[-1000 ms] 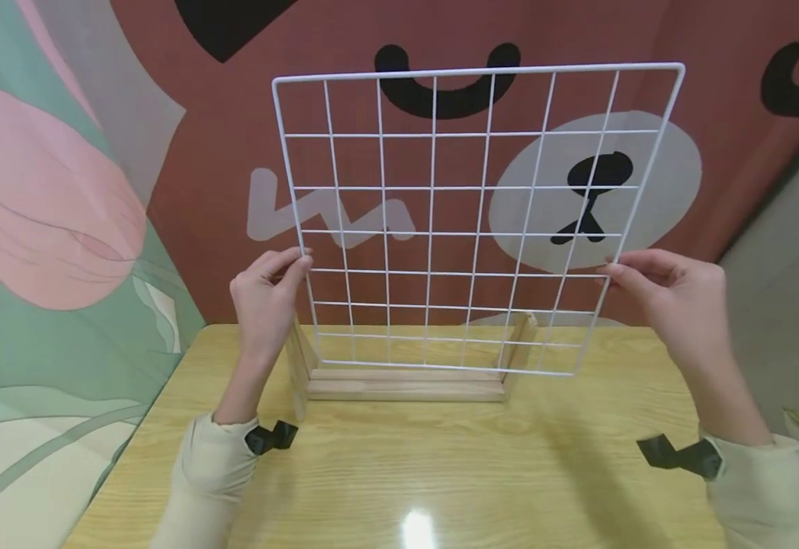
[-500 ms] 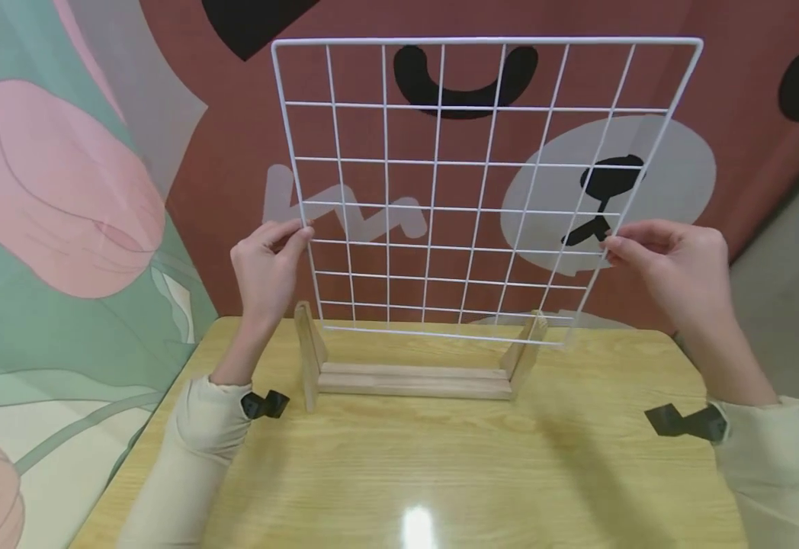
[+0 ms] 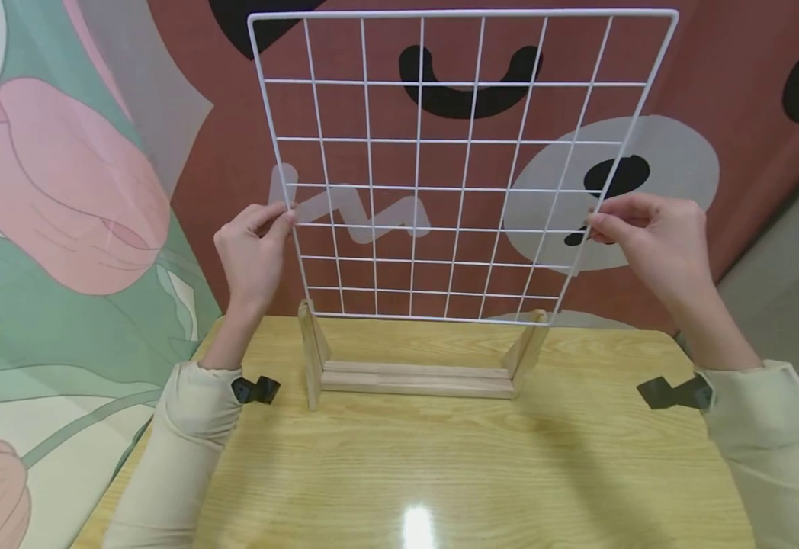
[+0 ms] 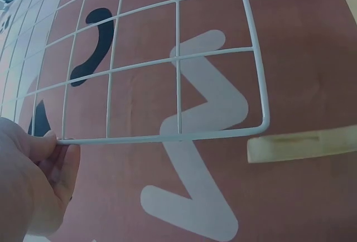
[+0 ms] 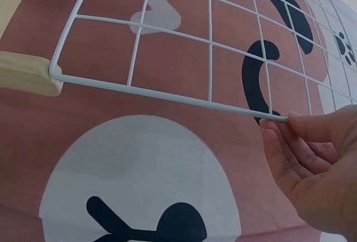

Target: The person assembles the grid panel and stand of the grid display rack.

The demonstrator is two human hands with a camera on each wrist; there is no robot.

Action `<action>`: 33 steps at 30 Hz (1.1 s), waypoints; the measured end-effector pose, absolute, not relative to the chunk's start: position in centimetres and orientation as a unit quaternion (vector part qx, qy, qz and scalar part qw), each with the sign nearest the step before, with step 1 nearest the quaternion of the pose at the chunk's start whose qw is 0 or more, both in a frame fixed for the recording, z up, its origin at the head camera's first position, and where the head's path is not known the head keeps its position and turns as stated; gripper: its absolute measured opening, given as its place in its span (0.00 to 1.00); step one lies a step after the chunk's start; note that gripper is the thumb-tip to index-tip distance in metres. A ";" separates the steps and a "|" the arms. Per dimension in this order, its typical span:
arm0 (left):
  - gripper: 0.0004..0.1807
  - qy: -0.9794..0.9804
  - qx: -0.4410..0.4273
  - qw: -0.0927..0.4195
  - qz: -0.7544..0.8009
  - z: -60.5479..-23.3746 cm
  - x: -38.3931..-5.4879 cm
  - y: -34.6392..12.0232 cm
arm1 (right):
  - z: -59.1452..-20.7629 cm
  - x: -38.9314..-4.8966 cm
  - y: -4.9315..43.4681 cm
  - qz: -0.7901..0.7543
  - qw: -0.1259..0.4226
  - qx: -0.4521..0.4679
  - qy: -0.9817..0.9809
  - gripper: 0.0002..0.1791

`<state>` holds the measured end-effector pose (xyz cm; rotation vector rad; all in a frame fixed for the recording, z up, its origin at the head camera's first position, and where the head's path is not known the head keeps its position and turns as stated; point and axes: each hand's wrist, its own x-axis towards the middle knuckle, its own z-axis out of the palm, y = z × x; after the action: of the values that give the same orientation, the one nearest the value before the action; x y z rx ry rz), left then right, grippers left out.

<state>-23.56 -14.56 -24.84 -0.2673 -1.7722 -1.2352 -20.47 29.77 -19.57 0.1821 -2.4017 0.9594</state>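
A white wire grid panel (image 3: 418, 141) stands nearly upright in the head view, raised above the table. My left hand (image 3: 251, 252) pinches its left side wire between thumb and fingers. On the opposite side wire, my right hand (image 3: 663, 244) pinches at about the same height. Below is a wooden stand (image 3: 416, 380) with two upright side pieces joined by a low crossbar. The panel's bottom edge lies level with the tops of those uprights. In the left wrist view a panel corner sits close by one wooden upright (image 4: 301, 144); the right wrist view has the other corner right at the second upright (image 5: 30, 74).
The stand rests toward the back of a wood-grain table (image 3: 399, 457). Behind it hangs a printed curtain (image 3: 200, 152) with a bear face and pink flowers. Black straps (image 3: 255, 390) show at both sleeve cuffs.
Both hands have lifted the grid panel upward, then carried it slightly left. Its bottom edge has gone from in front of the stand's crossbar up to the tops of the uprights.
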 end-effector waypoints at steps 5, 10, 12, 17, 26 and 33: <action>0.07 -0.719 -0.114 0.471 -0.499 -24.6 -23.7 -14.7 | -19.1 -20.8 29.5 0.362 0.269 0.070 -0.890 0.18; 0.06 -0.717 -0.114 0.473 -0.499 -24.6 -23.9 -14.8 | -19.0 -21.2 29.4 0.372 0.265 0.071 -0.887 0.19; 0.06 -0.719 -0.113 0.474 -0.496 -24.6 -24.0 -14.9 | -19.0 -21.3 29.3 0.375 0.265 0.073 -0.886 0.19; 0.07 -0.721 -0.108 0.478 -0.489 -24.6 -24.1 -14.9 | -19.3 -21.7 29.0 0.381 0.265 0.077 -0.882 0.18; 0.08 -0.727 -0.093 0.462 -0.500 -24.8 -23.9 -14.9 | -20.0 -22.0 28.9 0.383 0.260 0.072 -0.883 0.19; 0.07 -0.731 -0.078 0.458 -0.500 -25.6 -24.0 -14.8 | -21.0 -22.1 28.8 0.376 0.262 0.085 -0.885 0.16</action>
<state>-23.95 -14.84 -25.63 -0.1924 -1.7999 -1.2312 -22.06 28.84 -20.97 0.2303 -2.3939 1.0180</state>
